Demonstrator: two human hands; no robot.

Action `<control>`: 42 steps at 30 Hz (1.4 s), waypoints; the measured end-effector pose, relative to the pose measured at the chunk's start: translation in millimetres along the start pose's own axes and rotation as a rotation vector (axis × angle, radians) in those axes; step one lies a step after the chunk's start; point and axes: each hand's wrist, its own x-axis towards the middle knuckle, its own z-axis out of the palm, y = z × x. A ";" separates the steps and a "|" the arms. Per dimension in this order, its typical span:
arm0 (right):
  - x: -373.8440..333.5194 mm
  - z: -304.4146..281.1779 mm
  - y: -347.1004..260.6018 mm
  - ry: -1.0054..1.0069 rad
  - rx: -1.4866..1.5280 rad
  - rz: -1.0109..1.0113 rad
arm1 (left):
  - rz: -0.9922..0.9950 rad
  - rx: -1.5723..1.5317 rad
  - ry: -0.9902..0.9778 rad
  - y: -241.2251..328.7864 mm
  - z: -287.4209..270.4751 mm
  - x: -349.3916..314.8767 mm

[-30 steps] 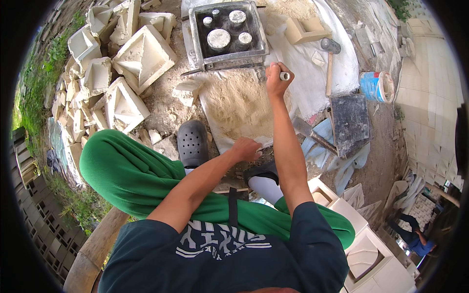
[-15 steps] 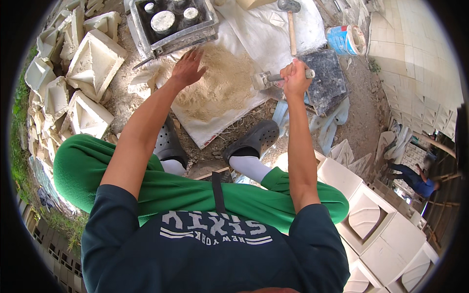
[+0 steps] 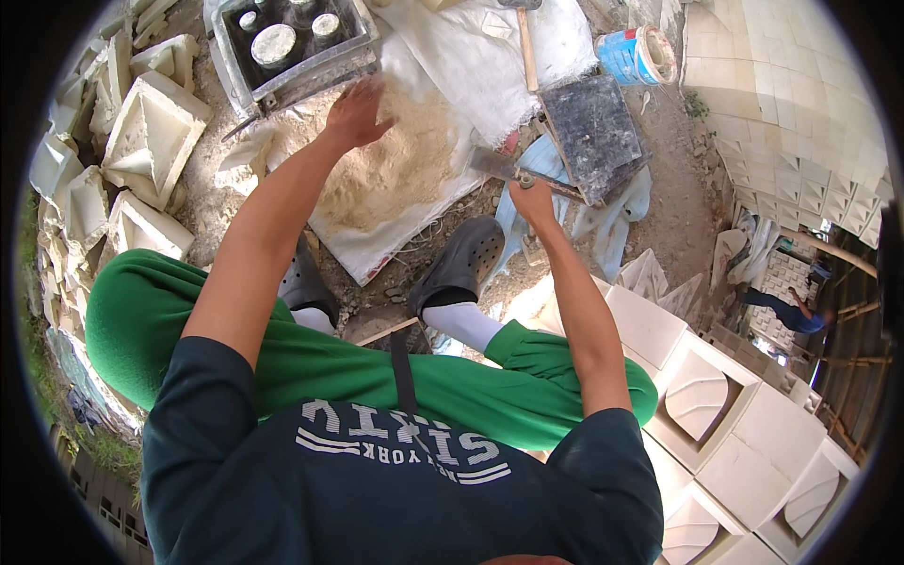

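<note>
My left hand (image 3: pixel 356 115) is open, its thumb apart from the fingers, palm down over a heap of pale powder (image 3: pixel 377 179). The powder lies on a white sheet (image 3: pixel 353 250). Just beyond the fingertips is a grey rectangular box mould (image 3: pixel 306 80) with several round, white-topped plugs inside. My right hand (image 3: pixel 533 200) is closed around the handle of a flat-bladed trowel (image 3: pixel 493 165). Its blade points left, at the right edge of the sheet. Close by on the right lies a dark, dusty square board (image 3: pixel 595 132).
A wooden-handled mallet (image 3: pixel 527 52) and a blue-and-white bucket (image 3: pixel 636 56) stand beyond the board. Cast pale blocks (image 3: pixel 155 132) are heaped at left; more blocks (image 3: pixel 697 391) are stacked at lower right. My dark clogs (image 3: pixel 461 259) are near the sheet. Another person (image 3: pixel 796 315) is far right.
My right hand has come nearer to me and left with the trowel, turning it so the handle points toward the camera. The left hand stays over the powder. The whole view has shifted slightly.
</note>
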 end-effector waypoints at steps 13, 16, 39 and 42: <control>32.3 14.4 -44.9 -0.404 -0.632 0.103 | 0.019 0.002 0.050 27.8 22.2 3.9; 41.3 11.1 -45.1 -0.455 -0.771 -0.081 | 0.049 -0.029 0.108 27.0 22.6 0.3; 70.4 160.1 -171.0 -0.236 0.302 -0.722 | -0.357 -0.232 0.446 -15.9 20.1 -74.8; 87.2 151.6 -189.5 -0.203 0.262 -0.864 | -0.472 -0.256 0.519 -30.2 21.6 -64.7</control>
